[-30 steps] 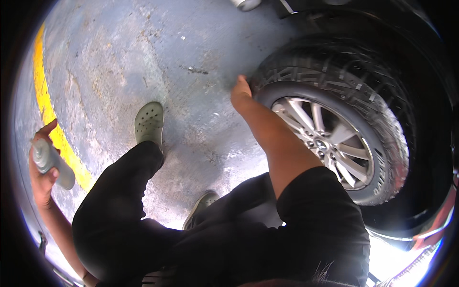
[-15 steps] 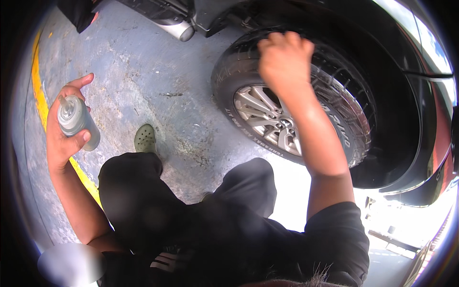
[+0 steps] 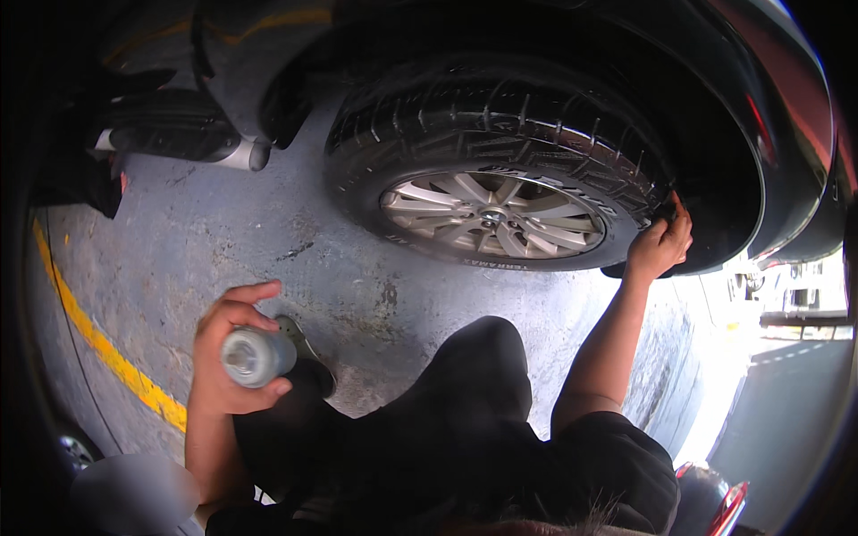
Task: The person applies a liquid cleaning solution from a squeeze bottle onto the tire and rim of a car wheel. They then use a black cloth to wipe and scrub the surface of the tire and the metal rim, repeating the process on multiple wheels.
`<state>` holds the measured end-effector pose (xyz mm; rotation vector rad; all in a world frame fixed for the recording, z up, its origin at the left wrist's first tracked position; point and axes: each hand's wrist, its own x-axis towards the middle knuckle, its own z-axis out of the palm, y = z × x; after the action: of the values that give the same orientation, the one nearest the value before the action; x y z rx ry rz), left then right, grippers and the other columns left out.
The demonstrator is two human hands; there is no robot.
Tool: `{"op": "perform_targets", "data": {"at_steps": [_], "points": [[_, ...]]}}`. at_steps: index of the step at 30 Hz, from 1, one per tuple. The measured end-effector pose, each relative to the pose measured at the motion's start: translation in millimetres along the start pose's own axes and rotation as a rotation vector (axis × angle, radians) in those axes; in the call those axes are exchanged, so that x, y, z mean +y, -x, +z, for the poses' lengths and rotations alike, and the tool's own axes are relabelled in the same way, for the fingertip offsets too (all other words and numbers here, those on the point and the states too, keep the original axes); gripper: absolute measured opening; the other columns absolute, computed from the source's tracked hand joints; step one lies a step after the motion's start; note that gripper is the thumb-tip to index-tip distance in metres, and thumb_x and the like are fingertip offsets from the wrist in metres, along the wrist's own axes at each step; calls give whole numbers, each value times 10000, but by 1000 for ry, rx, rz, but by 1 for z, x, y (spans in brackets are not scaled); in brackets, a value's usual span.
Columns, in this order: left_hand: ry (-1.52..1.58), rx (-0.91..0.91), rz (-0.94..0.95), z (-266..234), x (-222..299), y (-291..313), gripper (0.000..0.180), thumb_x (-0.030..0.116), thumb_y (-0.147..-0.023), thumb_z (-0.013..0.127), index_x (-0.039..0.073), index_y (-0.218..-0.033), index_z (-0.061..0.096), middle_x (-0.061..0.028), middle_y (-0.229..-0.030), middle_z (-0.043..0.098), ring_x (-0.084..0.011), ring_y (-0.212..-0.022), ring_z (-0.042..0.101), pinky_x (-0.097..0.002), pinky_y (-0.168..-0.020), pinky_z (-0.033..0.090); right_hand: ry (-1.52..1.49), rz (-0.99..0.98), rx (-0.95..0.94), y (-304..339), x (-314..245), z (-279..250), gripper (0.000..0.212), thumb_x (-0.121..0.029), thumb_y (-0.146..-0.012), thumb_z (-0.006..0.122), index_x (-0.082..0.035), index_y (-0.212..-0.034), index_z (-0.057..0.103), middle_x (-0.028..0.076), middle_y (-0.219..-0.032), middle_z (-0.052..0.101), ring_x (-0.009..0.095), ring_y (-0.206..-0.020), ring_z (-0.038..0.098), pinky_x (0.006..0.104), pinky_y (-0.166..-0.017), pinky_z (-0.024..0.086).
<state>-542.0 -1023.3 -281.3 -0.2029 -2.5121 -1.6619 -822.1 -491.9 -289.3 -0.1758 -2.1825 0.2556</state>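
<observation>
My left hand (image 3: 213, 353) is wrapped round a pale, see-through bottle (image 3: 259, 355), held above my left leg with its top toward me. The index finger sticks out past the bottle. My right hand (image 3: 657, 253) is at the right side of a black tyre (image 3: 500, 121), its fingers bent against the tread near the wheel arch. A dark patch shows between thumb and fingers; whether it is a held thing or the tyre I cannot make out. Blocky tread and raised sidewall lettering look dark and shiny. A silver spoked alloy wheel (image 3: 493, 217) fills the tyre's middle.
The dark car body (image 3: 778, 98) arches over the tyre. At the left a side step (image 3: 241, 154) juts out. A yellow line (image 3: 116, 355) curves along the worn grey floor (image 3: 295, 232). My foot in a green clog (image 3: 308, 344) is beside the bottle.
My right hand has moved from the top of the tyre down to its right side. My left hand, still with the bottle, is closer to my leg. The view has turned.
</observation>
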Motion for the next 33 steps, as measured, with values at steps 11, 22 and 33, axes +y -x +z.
{"op": "perform_targets", "data": {"at_steps": [11,22,33], "points": [[169,-226,-63,54,126,-56,618,60,-643,903,100,-1137,534,-159,-1430,598,-338,-1293,607,-449,-1032,511,-295,1120,-1068,94,168,-73,221,-213,-929,656,-50,-1024,771,79,-778,716,209,-753,691,367,-716,543],[-17,7,-307,-57,403,37,681,-50,-675,863,124,-1226,503,-140,-1427,585,-303,-1352,562,-440,-1136,460,183,93,-1831,48,38,-281,386,-385,-898,666,-185,-1217,747,50,-1122,797,340,-1028,743,439,-883,573],[154,286,-558,-70,459,232,646,-88,-734,814,126,-1253,493,-95,-1318,608,-214,-1249,572,-390,-1089,458,-452,836,-1443,-40,136,-375,500,-43,-896,637,-26,-1396,619,123,-1073,750,228,-864,724,355,-770,591]]}}
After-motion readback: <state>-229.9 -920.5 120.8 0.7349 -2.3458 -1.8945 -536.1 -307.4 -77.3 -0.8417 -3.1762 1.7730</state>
